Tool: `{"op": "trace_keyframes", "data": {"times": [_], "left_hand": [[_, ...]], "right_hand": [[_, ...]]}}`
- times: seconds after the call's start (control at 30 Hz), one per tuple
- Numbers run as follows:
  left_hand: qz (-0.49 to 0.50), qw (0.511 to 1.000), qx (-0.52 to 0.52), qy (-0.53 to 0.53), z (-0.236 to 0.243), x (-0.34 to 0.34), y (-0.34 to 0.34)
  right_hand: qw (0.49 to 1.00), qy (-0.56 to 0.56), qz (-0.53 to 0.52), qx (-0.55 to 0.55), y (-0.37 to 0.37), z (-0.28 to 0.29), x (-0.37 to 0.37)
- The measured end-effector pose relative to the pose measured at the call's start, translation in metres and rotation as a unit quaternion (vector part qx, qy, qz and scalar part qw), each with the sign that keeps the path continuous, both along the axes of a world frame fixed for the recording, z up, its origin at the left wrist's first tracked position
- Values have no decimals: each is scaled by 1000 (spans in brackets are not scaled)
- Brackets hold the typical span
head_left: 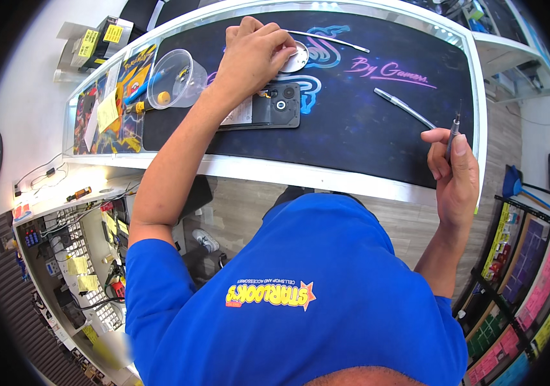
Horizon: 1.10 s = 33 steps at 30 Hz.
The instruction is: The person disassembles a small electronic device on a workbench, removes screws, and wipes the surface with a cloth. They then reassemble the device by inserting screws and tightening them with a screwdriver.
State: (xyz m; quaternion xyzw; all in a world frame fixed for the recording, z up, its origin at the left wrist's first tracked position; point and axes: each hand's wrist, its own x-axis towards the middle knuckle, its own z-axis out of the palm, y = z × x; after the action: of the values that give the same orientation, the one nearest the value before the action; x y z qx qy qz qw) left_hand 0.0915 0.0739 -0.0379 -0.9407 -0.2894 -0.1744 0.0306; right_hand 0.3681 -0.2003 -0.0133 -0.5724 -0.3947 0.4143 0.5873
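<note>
My left hand [252, 55] reaches across the dark mat, thumb and fingertips pinched together at the rim of a small round silver dish [298, 59]. Whatever is between those fingertips is too small or hidden to tell. Just below that hand lies a phone [280, 114] with its back cover off, its camera end to the right; my forearm hides part of it. Off to the right, my right hand [456, 164] is closed around a thin grey precision screwdriver [454, 136], its tip pointing up and away. Small dark bits show in the dish.
A clear plastic tub [181, 77] with small items stands left of my forearm, beside a yellow-and-black screwdriver [146, 105]. A slim metal tool [336, 42] lies behind the dish. A silver pen-like tool [403, 107] rests near my right hand. White edging [288, 168] borders the counter.
</note>
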Motion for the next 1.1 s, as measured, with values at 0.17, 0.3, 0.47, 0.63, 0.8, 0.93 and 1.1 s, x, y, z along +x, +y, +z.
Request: {"op": "trace_keyframes", "data": {"times": [0.17, 0.3, 0.47, 0.63, 0.8, 0.93, 1.1], "left_hand": [[-11, 1000, -1, -9, 11, 2, 2], [-8, 988, -121, -92, 37, -12, -16], [-71, 918, -253, -297, 46, -25, -79], [-97, 819, -344, -448, 47, -31, -114], [-130, 748, -404, -511, 54, -46, -132], [-130, 729, -392, -546, 57, -58, -130], [-160, 741, -420, -500, 59, -93, -114]], "right_hand": [[999, -24, 30, -20, 1, 11, 4], [992, -90, 65, -61, 17, 31, 7], [952, -271, 112, 90, 49, 56, -12], [887, -394, 156, 183, 66, 92, -42], [816, -490, 143, 271, 76, 122, -79], [801, -519, 144, 261, 74, 138, -99], [879, -422, 122, 185, 66, 136, -111]]}}
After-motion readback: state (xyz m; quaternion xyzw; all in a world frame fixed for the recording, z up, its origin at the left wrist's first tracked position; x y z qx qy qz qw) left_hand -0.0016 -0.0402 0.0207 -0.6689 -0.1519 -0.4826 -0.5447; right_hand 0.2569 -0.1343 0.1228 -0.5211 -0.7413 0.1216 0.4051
